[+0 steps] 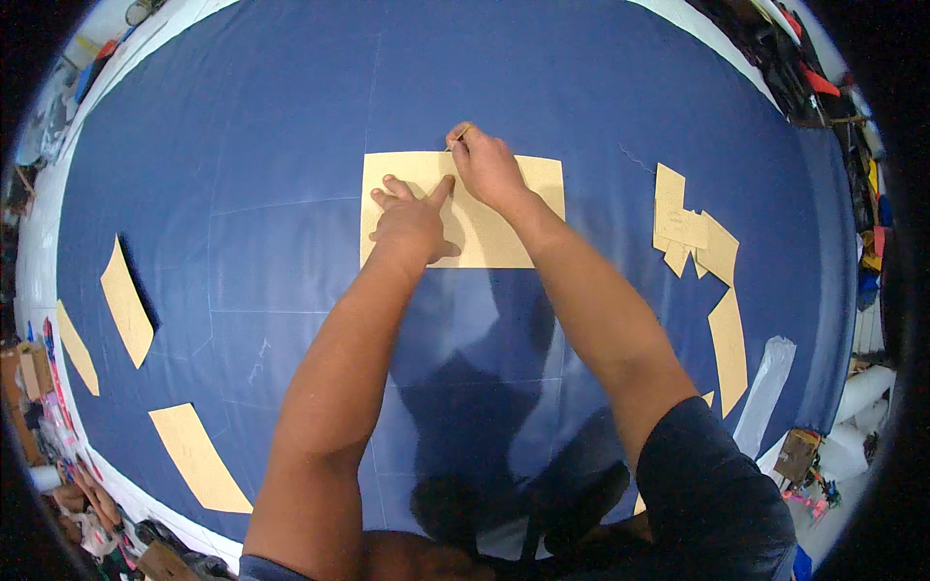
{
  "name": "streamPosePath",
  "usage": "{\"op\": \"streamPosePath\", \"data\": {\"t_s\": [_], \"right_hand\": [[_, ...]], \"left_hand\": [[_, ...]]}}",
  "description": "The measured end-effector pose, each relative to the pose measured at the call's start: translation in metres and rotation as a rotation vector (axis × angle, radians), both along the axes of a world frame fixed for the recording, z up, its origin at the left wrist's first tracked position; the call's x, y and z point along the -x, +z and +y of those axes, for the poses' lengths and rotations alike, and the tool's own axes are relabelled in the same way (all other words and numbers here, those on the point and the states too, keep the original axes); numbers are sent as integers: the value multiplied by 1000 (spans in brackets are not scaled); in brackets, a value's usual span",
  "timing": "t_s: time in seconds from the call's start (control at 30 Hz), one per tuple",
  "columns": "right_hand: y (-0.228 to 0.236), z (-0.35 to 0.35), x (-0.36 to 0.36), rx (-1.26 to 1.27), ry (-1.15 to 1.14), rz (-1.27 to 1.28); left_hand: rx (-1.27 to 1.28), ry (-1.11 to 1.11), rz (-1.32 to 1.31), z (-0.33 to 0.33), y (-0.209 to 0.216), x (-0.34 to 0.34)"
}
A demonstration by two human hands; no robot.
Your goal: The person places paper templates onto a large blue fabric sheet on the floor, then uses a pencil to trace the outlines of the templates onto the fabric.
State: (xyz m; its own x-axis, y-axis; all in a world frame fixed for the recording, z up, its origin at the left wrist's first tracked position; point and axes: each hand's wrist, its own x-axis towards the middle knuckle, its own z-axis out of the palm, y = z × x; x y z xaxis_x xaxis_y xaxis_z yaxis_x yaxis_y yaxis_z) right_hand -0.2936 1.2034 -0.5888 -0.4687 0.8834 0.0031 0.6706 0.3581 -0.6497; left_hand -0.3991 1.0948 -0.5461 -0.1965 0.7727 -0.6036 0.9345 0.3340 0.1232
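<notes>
Sleeve (717,484); left hand (409,225) on sheet (484,240).

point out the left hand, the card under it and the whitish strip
Left hand (409,223), head view: back of the hand
Card (489,239), head view: bare lower middle
Whitish strip (765,395), head view: middle

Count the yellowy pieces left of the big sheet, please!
3, left of the big sheet: the upper piece, the narrow piece farthest left, and the lower piece nearest the bottom. More could hide underneath.
</notes>
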Motion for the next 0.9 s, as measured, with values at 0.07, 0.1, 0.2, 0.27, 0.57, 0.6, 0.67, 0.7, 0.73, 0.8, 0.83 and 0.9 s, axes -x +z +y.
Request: {"op": "streamPosePath", "data": {"t_s": [0.07, 0.1, 0.2, 0.27, 0.57, 0.6, 0.67, 0.7, 0.73, 0.8, 0.83, 0.9], "right_hand": [[-6, 4, -10, -46, -36, 52], [-13, 9, -26, -75, -49, 81], [-11, 17, -74, -78, -139, 70], [-9, 22, -104, -55, -210, 61], [-19, 27, -115, -16, -233, 114], [-24, 30, -119, -45, -229, 155], [-32, 35, -136, -47, -279, 218], [-30, 35, -142, -16, -328, 246], [-29, 35, -145, 14, -377, 273], [-27, 31, -142, 81, -400, 266], [-22, 30, -140, 113, -413, 263], [-21, 31, -145, 72, -366, 292]], "left_hand": [[-37, -86, 94, 2, -4, 1], [-30, -85, 102, 4, -4, -1], [-13, -118, 174, 6, 6, -8], [-85, -244, 225, 4, 2, -7], [-131, -305, 7, 25, -3, -24], [-136, -292, -4, 25, 1, -26], [-103, -315, 33, 29, 0, -37], [-84, -321, 55, 29, -2, -39], [-59, -322, 70, 31, -4, -37], [-12, -328, 99, 34, -5, -32], [-5, -330, 83, 36, -3, -34], [9, -336, 52, 40, -1, -40]]}}
